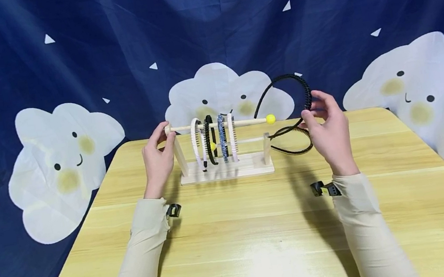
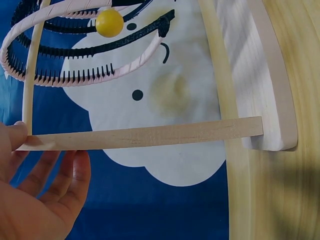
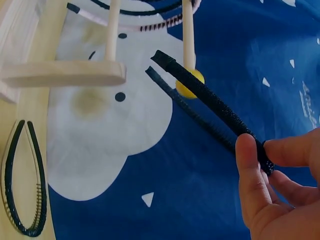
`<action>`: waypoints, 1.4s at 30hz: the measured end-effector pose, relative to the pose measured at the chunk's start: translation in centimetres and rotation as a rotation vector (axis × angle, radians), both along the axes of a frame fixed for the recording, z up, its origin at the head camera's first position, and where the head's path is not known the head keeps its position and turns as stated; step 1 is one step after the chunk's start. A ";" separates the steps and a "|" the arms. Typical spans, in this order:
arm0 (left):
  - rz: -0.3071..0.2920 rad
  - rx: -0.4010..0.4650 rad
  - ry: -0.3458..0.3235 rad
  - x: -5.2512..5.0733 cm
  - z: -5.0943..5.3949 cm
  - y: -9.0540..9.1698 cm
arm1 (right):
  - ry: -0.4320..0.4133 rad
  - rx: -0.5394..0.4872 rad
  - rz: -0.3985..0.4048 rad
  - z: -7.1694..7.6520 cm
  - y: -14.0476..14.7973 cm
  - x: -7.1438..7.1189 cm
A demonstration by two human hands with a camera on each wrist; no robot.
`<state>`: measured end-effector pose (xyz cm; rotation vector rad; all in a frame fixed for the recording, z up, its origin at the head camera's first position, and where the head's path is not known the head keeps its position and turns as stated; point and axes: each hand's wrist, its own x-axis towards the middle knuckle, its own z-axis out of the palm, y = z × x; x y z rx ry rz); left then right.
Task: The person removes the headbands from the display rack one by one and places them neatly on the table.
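Note:
A wooden headband rack (image 1: 252, 168) stands on the table. My left hand (image 1: 157, 160) pinches the top of its left post (image 2: 150, 136) between thumb and fingers. Several headbands hang on the upper rod (image 1: 247, 122): black, white or pale pink, and a glittery blue one (image 1: 223, 138). A yellow ball (image 1: 271, 119) caps that rod's right end. Right of it, my right hand (image 1: 329, 129) holds a black headband (image 3: 210, 102) by its curved middle, both tips pointing toward the rod. In the right wrist view the tips are apart from the wooden parts, near the ball.
Another black headband (image 1: 298, 152) lies on the table just right of the rack. A lower rod (image 1: 248, 141) with its own yellow ball (image 2: 109, 23) runs from the short right post (image 1: 267, 148). Behind the wooden table (image 1: 236, 232) hangs a blue cloth (image 1: 125, 38) with clouds.

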<state>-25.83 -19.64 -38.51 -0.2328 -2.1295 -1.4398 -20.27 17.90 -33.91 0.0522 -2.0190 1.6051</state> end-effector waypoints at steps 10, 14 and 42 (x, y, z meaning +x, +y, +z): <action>0.008 -0.019 0.008 0.0 -0.1 -0.3 | 0.004 -0.029 -0.051 0.1 2.5 -0.1; 0.005 -0.014 0.006 0.0 -0.1 -0.2 | -0.006 -0.025 -0.074 -0.2 3.6 -0.3; -0.004 -0.013 0.022 0.1 -0.1 -0.1 | -0.150 -0.272 -0.125 -2.4 11.8 -0.5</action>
